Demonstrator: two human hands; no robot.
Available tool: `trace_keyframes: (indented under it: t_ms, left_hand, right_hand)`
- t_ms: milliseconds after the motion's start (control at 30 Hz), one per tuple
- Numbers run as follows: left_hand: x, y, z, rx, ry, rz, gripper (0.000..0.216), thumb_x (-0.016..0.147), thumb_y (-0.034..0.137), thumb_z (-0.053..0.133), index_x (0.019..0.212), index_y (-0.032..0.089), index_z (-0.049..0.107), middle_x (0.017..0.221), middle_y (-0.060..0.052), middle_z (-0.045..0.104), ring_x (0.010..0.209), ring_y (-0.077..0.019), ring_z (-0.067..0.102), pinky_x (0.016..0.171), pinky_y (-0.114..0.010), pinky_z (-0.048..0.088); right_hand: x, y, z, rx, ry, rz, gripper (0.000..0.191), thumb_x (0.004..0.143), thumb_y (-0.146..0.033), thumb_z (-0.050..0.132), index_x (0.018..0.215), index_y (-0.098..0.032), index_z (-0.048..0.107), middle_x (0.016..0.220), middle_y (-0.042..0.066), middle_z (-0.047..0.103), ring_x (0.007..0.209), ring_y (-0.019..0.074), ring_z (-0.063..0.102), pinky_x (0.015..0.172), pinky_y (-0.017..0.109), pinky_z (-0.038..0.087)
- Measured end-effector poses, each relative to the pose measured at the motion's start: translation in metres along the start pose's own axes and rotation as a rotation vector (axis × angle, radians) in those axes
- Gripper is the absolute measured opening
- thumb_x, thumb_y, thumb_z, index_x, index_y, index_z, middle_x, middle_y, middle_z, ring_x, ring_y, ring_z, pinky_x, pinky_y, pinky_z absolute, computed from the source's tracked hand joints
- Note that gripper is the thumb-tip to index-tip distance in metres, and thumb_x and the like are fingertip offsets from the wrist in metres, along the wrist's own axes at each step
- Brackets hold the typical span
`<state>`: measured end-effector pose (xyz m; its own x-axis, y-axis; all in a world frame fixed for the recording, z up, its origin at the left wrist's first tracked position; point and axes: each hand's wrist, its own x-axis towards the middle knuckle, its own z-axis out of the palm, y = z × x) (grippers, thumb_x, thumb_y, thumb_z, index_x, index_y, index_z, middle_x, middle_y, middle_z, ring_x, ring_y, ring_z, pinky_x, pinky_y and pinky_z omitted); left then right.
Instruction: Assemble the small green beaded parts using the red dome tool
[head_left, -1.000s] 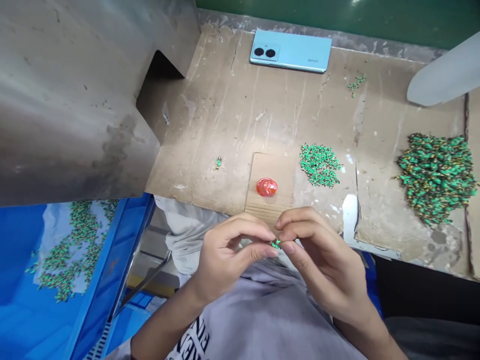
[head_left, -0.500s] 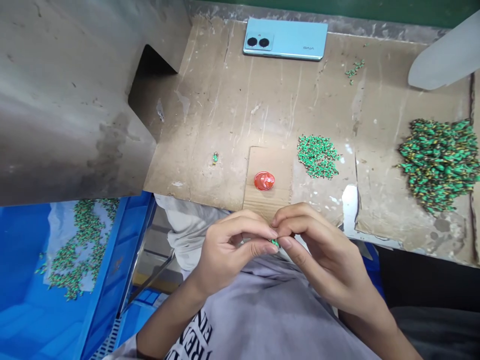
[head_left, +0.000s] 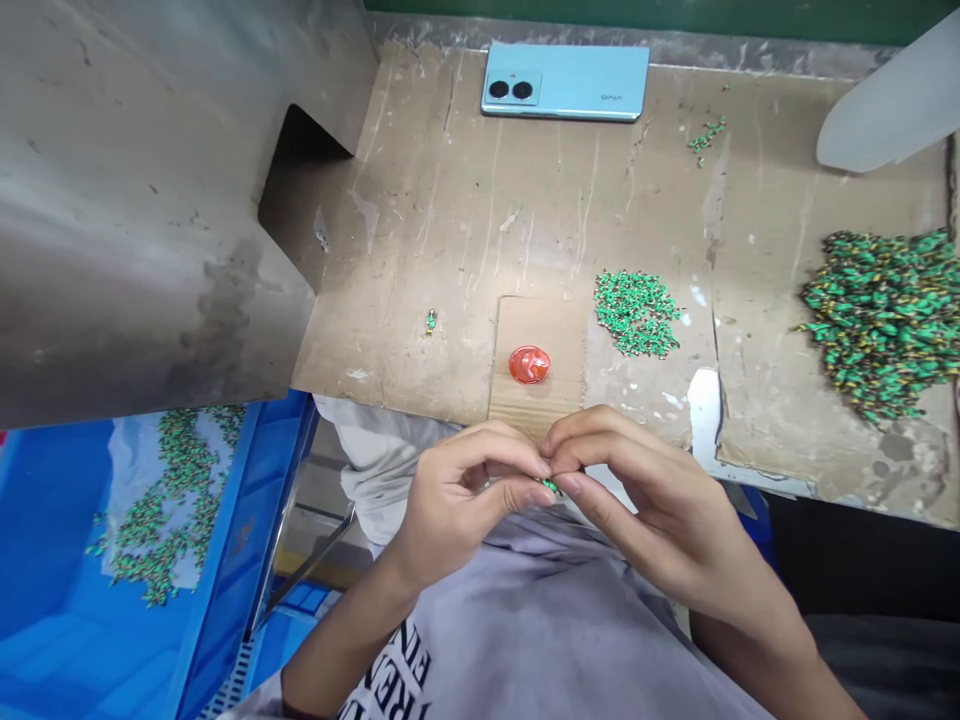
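Observation:
My left hand (head_left: 457, 500) and my right hand (head_left: 645, 510) meet fingertip to fingertip just below the table's front edge, over my lap. Both pinch one tiny green part (head_left: 551, 486) between thumbs and forefingers; only a speck of it shows. On the cardboard (head_left: 465, 230) right above the hands lies a small red round cap (head_left: 529, 364). A small pile of green parts (head_left: 636, 312) sits to the right of it, and a big heap of green parts (head_left: 885, 320) lies at the far right.
A light blue phone (head_left: 564, 82) lies face down at the back. One stray green part (head_left: 431, 321) lies left of the cap. A grey metal chute (head_left: 142, 200) fills the left. Below it a blue crate (head_left: 67, 620) holds more green parts (head_left: 161, 500). A white object (head_left: 889, 110) juts in top right.
The view has shifted slightly, so the table sits a little lower in frame. Both hands stay pinched together on the green part, barely moving.

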<state>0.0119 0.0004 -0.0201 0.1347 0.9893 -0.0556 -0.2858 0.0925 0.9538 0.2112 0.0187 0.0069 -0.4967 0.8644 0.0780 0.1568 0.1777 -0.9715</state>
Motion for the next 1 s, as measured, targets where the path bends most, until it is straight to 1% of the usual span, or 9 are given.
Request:
trace_keyframes:
  t_ms: [167,267,400,567,667,733,800,900,1000]
  left_hand:
    - [0.000,-0.001,0.000,-0.003,0.002,-0.004,0.009,0.085,0.021,0.094,0.088,0.020,0.085,0.083,-0.004,0.080,0.078,-0.0130,0.076,0.072,-0.017,0.060]
    - [0.000,-0.002,-0.001,-0.016,0.001,-0.006,0.008,0.087,0.022,0.092,0.089,0.020,0.085,0.084,-0.004,0.079,0.078,-0.0126,0.075,0.071,-0.016,0.060]
    - [-0.002,-0.004,-0.002,-0.064,-0.017,-0.017,0.007,0.089,0.021,0.090,0.092,0.020,0.084,0.085,-0.003,0.077,0.078,-0.0126,0.073,0.069,-0.017,0.060]
    - [-0.005,-0.006,-0.002,-0.133,-0.044,-0.038,0.008,0.092,0.019,0.087,0.098,0.022,0.082,0.088,-0.002,0.074,0.080,-0.0124,0.071,0.071,-0.020,0.059]
    - [-0.006,-0.006,-0.003,-0.134,-0.068,-0.049,0.007,0.094,0.018,0.085,0.099,0.021,0.080,0.089,-0.002,0.072,0.079,-0.0128,0.069,0.070,-0.021,0.058]
    - [-0.006,-0.005,-0.004,-0.120,-0.083,-0.054,0.006,0.095,0.019,0.084,0.099,0.020,0.080,0.089,-0.003,0.072,0.077,-0.0129,0.068,0.070,-0.021,0.057]
    - [-0.005,-0.004,-0.004,-0.090,-0.088,-0.042,0.005,0.095,0.021,0.084,0.098,0.020,0.079,0.088,-0.003,0.072,0.077,-0.0132,0.068,0.070,-0.022,0.056]
    - [-0.004,-0.002,-0.005,-0.051,-0.086,-0.022,0.007,0.094,0.022,0.085,0.095,0.020,0.079,0.086,-0.003,0.072,0.079,-0.0146,0.069,0.072,-0.023,0.055]
    - [-0.003,-0.003,-0.005,-0.057,-0.091,-0.029,0.008,0.093,0.021,0.086,0.095,0.020,0.079,0.085,-0.003,0.072,0.080,-0.0144,0.069,0.073,-0.022,0.056]
  right_hand:
    - [0.002,-0.002,-0.002,-0.007,-0.011,-0.011,0.015,0.106,-0.005,0.061,0.107,-0.019,0.068,0.101,0.004,0.068,0.096,0.0132,0.069,0.085,0.023,0.057]
    - [0.001,0.000,-0.003,-0.010,-0.017,-0.010,0.015,0.106,-0.007,0.062,0.109,-0.019,0.069,0.103,0.004,0.070,0.099,0.0145,0.071,0.085,0.024,0.058]
    - [-0.002,0.003,-0.002,-0.002,-0.011,-0.047,0.018,0.105,-0.006,0.062,0.115,-0.019,0.070,0.107,0.005,0.070,0.103,0.0149,0.071,0.089,0.024,0.059]
    - [-0.004,0.005,0.001,0.010,-0.010,-0.067,0.021,0.103,-0.005,0.064,0.117,-0.020,0.069,0.110,0.005,0.069,0.105,0.0149,0.070,0.092,0.024,0.058]
    - [-0.003,0.007,0.002,0.061,0.002,-0.031,0.018,0.104,-0.007,0.065,0.113,-0.022,0.069,0.106,0.004,0.068,0.101,0.0149,0.069,0.087,0.025,0.058]
    - [-0.002,0.009,0.002,0.127,0.003,0.022,0.015,0.104,-0.010,0.066,0.109,-0.024,0.069,0.103,0.003,0.067,0.098,0.0153,0.068,0.084,0.025,0.057]
    - [0.000,0.011,0.001,0.176,-0.008,0.079,0.014,0.103,-0.011,0.067,0.105,-0.025,0.071,0.104,0.002,0.067,0.094,0.0148,0.066,0.081,0.025,0.057]
    - [0.004,0.013,-0.003,0.207,-0.050,0.137,0.013,0.102,-0.013,0.069,0.098,-0.025,0.073,0.110,0.003,0.065,0.095,0.0144,0.065,0.081,0.025,0.055]
    - [0.008,0.014,-0.006,0.234,-0.087,0.144,0.011,0.102,-0.015,0.070,0.097,-0.024,0.073,0.111,0.003,0.065,0.099,0.0148,0.065,0.086,0.025,0.055]
